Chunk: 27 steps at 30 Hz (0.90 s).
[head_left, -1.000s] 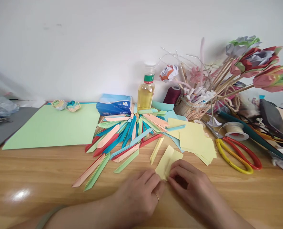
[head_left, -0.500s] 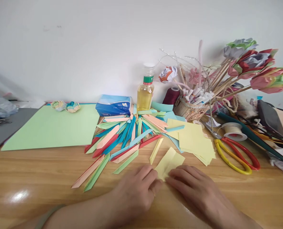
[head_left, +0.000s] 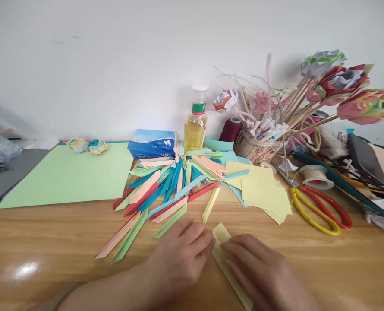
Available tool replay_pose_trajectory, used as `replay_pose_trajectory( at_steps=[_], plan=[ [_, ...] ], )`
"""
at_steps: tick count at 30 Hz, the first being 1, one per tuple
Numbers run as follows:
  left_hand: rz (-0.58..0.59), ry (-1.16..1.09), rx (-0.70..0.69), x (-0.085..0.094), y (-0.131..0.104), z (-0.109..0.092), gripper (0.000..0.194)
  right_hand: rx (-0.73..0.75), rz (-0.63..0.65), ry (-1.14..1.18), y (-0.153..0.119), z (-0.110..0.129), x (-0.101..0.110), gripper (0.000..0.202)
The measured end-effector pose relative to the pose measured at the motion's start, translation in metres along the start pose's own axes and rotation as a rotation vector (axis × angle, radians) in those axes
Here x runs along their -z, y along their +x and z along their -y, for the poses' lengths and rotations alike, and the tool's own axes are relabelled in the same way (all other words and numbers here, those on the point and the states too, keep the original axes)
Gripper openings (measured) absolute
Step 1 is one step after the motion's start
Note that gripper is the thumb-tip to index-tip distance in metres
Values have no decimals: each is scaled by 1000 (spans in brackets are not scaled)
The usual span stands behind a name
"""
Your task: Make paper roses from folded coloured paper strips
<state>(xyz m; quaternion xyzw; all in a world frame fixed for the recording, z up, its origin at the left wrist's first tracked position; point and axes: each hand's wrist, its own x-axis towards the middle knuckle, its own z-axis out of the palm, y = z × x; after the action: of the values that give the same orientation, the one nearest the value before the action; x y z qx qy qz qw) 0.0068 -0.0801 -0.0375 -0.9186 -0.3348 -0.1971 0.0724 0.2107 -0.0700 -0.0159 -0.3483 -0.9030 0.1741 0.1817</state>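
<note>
A pale yellow paper (head_left: 222, 233), now a narrow folded strip, lies slantwise on the wooden table between my hands. My left hand (head_left: 187, 250) has its fingers curled together at the strip's left edge, pinching or pressing it; the fingertips are partly hidden. My right hand (head_left: 259, 270) lies over the strip's right side, fingers on the paper and blurred by motion. Just beyond sits a folded yellow piece (head_left: 211, 205). Behind it, many folded strips in red, green, blue and peach (head_left: 159, 190) lie in a pile. Yellow sheets (head_left: 259, 185) are stacked to the right.
Scissors (head_left: 318, 211) with red and yellow handles lie at the right, near a thread spool (head_left: 317, 177). A basket (head_left: 258, 149) holds paper flowers. A bottle (head_left: 195, 127) and a tissue pack (head_left: 152, 144) stand behind the pile. A green sheet (head_left: 72, 175) lies left.
The yellow paper between my hands has gone from a wider, creased sheet to a narrow strip. My right hand has moved down and nearer, along the paper. The view has shifted slightly.
</note>
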Motion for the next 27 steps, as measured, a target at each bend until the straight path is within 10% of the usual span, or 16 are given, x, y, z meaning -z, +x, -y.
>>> replay_pose_trajectory(
  at_steps=[9,21,27],
  plan=[
    [-32,115,-143,5,-2,5,18,-280,43,-45,17,-19,-3,12],
    [-25,128,-167,5,-1,8,26,-152,-103,-34,13,-17,-6,17],
    [4,117,-125,6,1,9,27,160,-106,-210,11,-15,2,37]
  ],
)
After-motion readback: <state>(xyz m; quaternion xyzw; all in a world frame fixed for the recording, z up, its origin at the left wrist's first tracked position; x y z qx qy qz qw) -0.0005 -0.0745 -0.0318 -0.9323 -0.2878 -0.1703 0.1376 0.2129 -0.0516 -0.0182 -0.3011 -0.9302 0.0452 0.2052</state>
